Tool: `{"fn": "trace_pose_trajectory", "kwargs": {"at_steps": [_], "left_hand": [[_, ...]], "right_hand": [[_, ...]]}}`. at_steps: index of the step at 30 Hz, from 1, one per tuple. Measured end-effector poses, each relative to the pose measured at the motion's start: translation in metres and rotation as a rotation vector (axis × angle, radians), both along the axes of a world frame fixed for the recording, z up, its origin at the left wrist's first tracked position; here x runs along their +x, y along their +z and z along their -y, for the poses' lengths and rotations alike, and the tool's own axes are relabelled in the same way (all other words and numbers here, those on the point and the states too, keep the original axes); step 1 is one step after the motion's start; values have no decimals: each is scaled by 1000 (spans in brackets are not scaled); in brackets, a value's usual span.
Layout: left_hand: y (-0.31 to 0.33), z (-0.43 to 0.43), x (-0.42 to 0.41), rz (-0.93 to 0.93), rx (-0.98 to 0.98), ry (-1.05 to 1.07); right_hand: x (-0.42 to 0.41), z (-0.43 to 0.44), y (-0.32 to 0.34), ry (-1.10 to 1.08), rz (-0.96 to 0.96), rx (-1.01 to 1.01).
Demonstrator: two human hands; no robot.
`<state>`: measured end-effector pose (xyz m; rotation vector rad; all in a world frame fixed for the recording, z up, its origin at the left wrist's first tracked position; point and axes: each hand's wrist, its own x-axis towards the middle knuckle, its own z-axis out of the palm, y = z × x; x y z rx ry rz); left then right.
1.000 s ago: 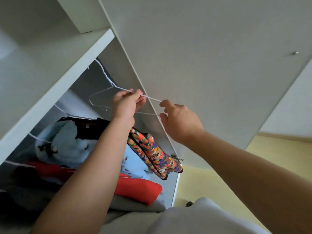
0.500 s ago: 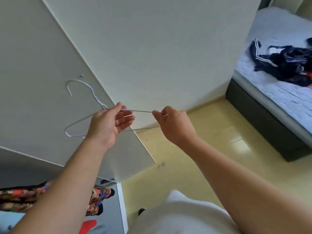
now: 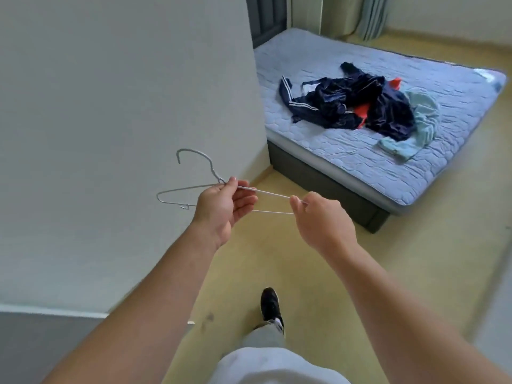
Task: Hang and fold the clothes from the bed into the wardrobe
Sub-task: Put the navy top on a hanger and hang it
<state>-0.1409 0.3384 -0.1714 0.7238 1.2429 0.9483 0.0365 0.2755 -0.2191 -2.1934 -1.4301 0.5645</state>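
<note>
Clothes (image 3: 360, 103) piled far right on bed (image 3: 332, 153). Wire hanger (image 3: 268, 193) pinched: left hand (image 3: 224, 209) at neck, right hand (image 3: 321, 220) at end. Likely fetch step; next: walk over, thread one garment.

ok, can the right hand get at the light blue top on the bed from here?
Probably not yet. The right hand pinches the wire hanger, and the light blue top lies on the bed across open floor, seemingly beyond arm's reach. Nothing blocks the way; stepping closer should do.

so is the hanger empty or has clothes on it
Empty: the wire hanger is bare between left hand and right hand; the clothes lie on the bed.
</note>
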Motion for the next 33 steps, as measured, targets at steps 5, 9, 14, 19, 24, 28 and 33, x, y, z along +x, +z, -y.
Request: {"fn": "trace_pose_trajectory", "kwargs": {"at_steps": [5, 9, 14, 19, 24, 28, 33], "left_hand": [[-17, -79, 85, -22, 4, -121], [-28, -156, 147, -25, -27, -226], [-37, -242, 223, -61, -60, -408], [-46, -293, 302, -81, -120, -540], [-54, -329, 378, -121, -84, -654], [-55, -356, 436, -212, -47, -723], [-60, -393, 495, -419, 3, -759]], "right_hand": [[65, -56, 0, -71, 198, 15], [116, -118, 0, -86, 267, -14], [180, -176, 1, -117, 302, -76], [240, -217, -4, -177, 305, -127], [311, -253, -17, -229, 301, -132], [374, -280, -22, -237, 290, -142], [449, -306, -26, -228, 305, -150]]}}
